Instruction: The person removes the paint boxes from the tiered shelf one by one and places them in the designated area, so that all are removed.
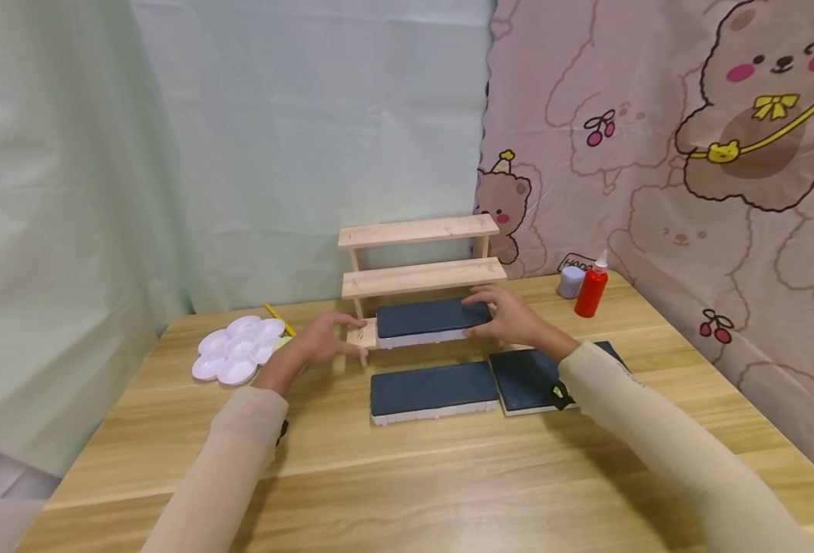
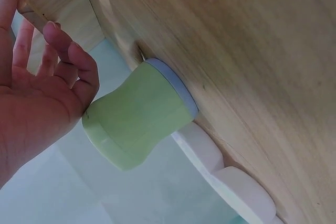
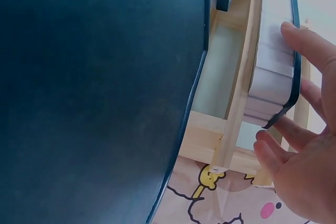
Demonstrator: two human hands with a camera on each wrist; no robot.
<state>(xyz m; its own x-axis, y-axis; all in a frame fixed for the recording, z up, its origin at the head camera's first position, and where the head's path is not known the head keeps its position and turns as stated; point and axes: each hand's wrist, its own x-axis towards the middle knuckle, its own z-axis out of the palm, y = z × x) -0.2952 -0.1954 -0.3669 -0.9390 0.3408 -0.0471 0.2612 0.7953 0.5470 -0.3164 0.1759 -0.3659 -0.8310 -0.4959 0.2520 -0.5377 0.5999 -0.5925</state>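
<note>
On the lowest step of a pale wooden three-step stand (image 1: 424,278) lies a long white box with a dark blue top (image 1: 424,319). My right hand (image 1: 507,315) holds the box's right end. In the right wrist view, the thumb is against the white side (image 3: 274,35) and the other fingers are around the end. My left hand (image 1: 317,338) grips the left end of that same step, seen as a wooden corner (image 2: 32,14) between the fingers in the left wrist view. Beside this hand stands a green waisted cup with a lilac rim (image 2: 142,114).
A second dark-topped box (image 1: 435,390) lies in front of the stand. A wider dark blue case (image 1: 524,376) sits under my right forearm. A white flower-shaped palette (image 1: 241,347) is at the left; a red bottle (image 1: 591,292) and a lilac cup (image 1: 570,283) stand back right.
</note>
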